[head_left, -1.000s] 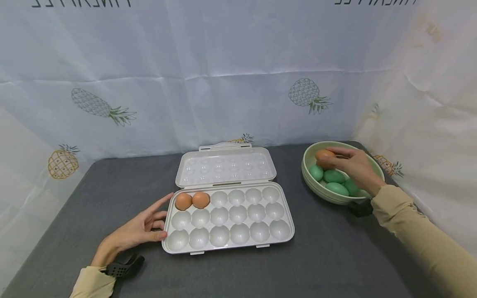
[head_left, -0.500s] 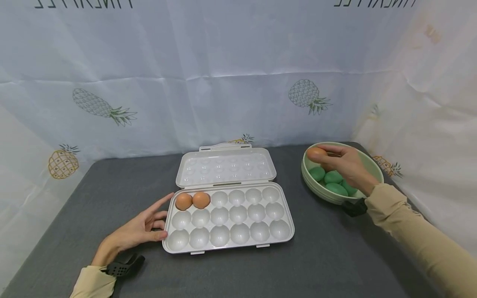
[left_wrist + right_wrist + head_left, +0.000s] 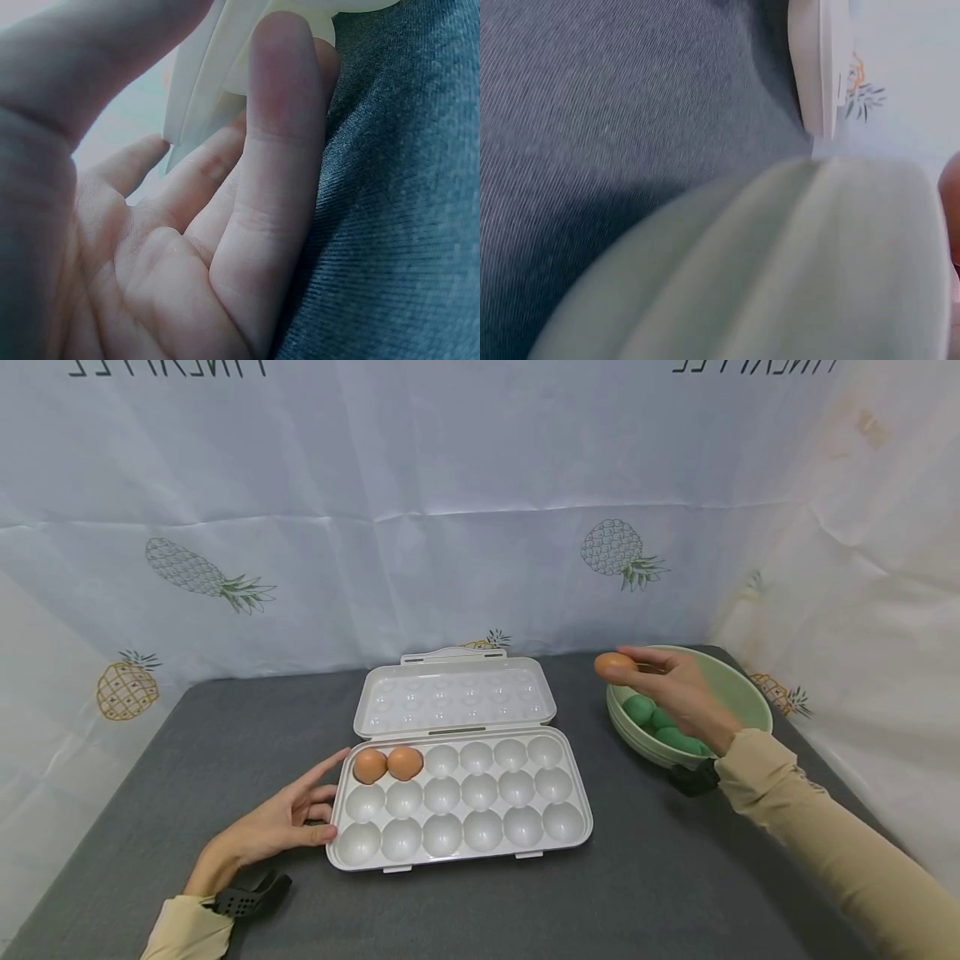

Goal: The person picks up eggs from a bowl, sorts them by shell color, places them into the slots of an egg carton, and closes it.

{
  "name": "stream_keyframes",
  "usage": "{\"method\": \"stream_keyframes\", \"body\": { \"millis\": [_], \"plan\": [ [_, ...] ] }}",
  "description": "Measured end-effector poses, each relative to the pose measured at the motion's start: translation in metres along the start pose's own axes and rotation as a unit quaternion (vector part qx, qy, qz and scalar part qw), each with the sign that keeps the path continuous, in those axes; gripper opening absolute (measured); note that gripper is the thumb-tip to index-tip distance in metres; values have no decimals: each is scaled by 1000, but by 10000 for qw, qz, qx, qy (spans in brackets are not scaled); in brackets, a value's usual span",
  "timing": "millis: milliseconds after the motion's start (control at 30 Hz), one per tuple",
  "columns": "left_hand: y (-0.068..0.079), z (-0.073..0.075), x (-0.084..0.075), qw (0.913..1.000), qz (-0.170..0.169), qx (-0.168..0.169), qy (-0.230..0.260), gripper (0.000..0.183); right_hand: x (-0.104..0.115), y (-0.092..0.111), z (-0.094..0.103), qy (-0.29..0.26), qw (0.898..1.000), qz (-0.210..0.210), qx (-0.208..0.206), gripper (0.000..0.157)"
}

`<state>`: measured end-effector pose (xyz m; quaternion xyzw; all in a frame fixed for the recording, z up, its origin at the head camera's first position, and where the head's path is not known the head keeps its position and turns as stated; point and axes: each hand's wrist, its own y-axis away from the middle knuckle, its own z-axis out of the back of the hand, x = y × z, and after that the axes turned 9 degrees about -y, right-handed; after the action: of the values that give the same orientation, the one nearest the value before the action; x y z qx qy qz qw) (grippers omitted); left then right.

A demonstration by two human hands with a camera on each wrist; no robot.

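My right hand pinches a brown egg between thumb and fingers, just beyond the left rim of the pale green bowl. Several green eggs lie in the bowl, partly hidden by that hand. A white egg tray sits on the table with its lid folded back. Two brown eggs fill cups in its back left corner; the other cups hold none. At the tray's left edge my left hand rests with fingers spread, thumb and index fingertip touching it. Its relaxed fingers also show in the left wrist view.
The bowl has stacked rims, and its side fills the lower right wrist view. The tray's lid lies toward a pineapple-print curtain. Dark grey cloth covers the table.
The right hand has lifted the brown egg up out of the bowl and carried it left past the rim. The left hand and the tray have stayed in place.
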<state>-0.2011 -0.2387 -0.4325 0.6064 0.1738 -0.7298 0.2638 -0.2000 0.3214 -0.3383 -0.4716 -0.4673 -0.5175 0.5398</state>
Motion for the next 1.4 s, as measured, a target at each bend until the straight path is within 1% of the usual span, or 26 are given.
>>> {"method": "stream_keyframes", "body": {
  "millis": [200,333,533,667,867,1067,1200,1400],
  "plan": [
    [1,0,1,10000,-5,17,9,97,3,-6,-11,-390,9992,-80,1,68],
    [1,0,2,10000,8,11,26,97,6,-9,-16,-324,9994,-128,-71,68],
    [0,0,1,10000,12,-5,-20,97,6,-13,-25,-322,9992,-24,-233,67],
    [0,0,1,10000,-5,11,-9,97,6,-15,-30,-290,9993,-21,-242,67],
    [0,-1,0,9999,-115,71,76,96,7,-17,-39,-354,9993,-74,-113,67],
    [0,-2,-1,9996,-221,82,126,96,7,-21,-53,-323,9993,158,-87,62],
    [0,-2,0,9998,-169,47,113,96,6,-24,-61,-344,9991,225,-93,62],
    [-1,-2,-1,9997,-188,53,131,96,2,-29,-76,-698,9968,338,184,58]
  ]
}}
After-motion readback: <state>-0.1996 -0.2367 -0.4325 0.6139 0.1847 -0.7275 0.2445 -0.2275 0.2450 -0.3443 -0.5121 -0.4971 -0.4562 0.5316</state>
